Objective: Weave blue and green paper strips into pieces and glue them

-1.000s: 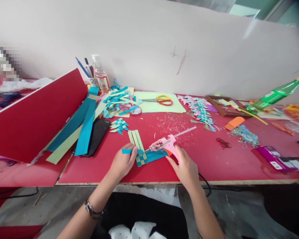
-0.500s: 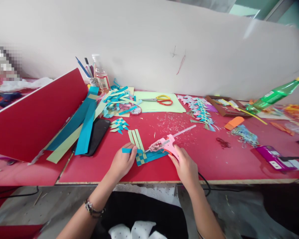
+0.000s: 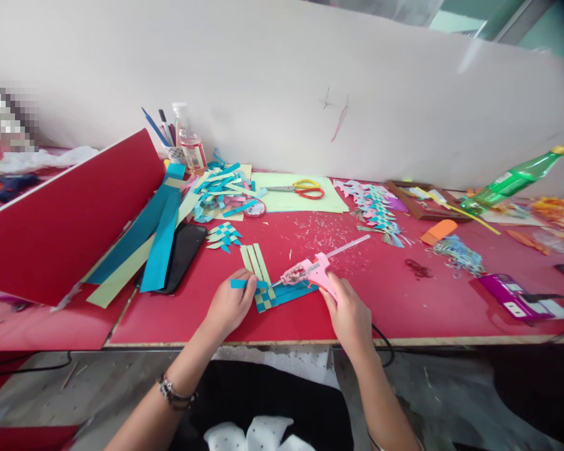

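Observation:
A pink hot glue gun is in my right hand, its fingers wrapped round the handle. A clear glue stick sticks out of its back end, and its nozzle points left at the woven paper piece. That piece is a blue and pale green checker weave, with green strips running away from me and blue strips to the right. My left hand pinches a blue paper strip at the weave's left edge. Whether the nozzle touches the paper is too small to tell.
Scissors lie on pale green paper at the back. Left are a black phone, long paper strips and a small woven fish shape. Right are a green bottle, a wooden tray and a purple power strip.
Almost nothing differs. The nozzle tip sits very slightly further left along the weave, and the whole view has shifted a little.

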The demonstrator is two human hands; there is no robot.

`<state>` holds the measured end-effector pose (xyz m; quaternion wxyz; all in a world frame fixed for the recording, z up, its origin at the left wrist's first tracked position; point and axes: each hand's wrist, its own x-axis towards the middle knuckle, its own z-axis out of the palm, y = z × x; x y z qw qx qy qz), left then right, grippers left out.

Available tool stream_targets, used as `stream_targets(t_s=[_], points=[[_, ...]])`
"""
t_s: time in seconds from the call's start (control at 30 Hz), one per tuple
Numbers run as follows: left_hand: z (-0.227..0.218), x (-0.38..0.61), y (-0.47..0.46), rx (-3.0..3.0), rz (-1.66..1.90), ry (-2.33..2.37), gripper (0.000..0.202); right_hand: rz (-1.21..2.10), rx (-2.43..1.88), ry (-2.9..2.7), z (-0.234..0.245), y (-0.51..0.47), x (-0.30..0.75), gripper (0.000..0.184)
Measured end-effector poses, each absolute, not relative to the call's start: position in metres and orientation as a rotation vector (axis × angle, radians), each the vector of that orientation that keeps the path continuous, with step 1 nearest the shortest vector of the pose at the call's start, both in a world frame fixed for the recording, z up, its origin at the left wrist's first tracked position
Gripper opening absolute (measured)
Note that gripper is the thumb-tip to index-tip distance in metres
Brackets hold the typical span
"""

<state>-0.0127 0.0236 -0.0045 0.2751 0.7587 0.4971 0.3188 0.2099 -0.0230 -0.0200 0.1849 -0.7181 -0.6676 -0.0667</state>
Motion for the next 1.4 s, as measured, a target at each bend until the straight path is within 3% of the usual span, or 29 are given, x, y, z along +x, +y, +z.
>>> stream_targets(t_s=[0.67, 0.83, 0.9, 1.07, 1.2, 1.4], points=[[-0.004, -0.013, 0.023, 2.064, 0.854, 1.333, 0.032, -0.23, -2.092, -1.845, -0.018, -0.026, 0.216, 0.037], [-0.005, -0.013, 0.024, 2.056, 0.846, 1.356, 0.034, -0.19, -2.042, -1.643, -0.016, -0.025, 0.225, 0.051], [-0.005, -0.013, 0.024, 2.059, 0.849, 1.352, 0.034, -0.111, -2.028, -1.495, -0.012, -0.022, 0.233, 0.053], [-0.005, -0.013, 0.024, 2.053, 0.85, 1.348, 0.033, 0.44, -1.811, -1.188, 0.014, -0.011, 0.251, 0.032], [-0.006, -0.013, 0.024, 2.034, 0.851, 1.356, 0.033, 0.799, -1.409, -0.97, 0.04, -0.001, 0.255, 0.034], [-0.006, -0.014, 0.024, 2.053, 0.866, 1.346, 0.034, 1.05, -1.346, -0.896, 0.059, 0.013, 0.268, 0.04]])
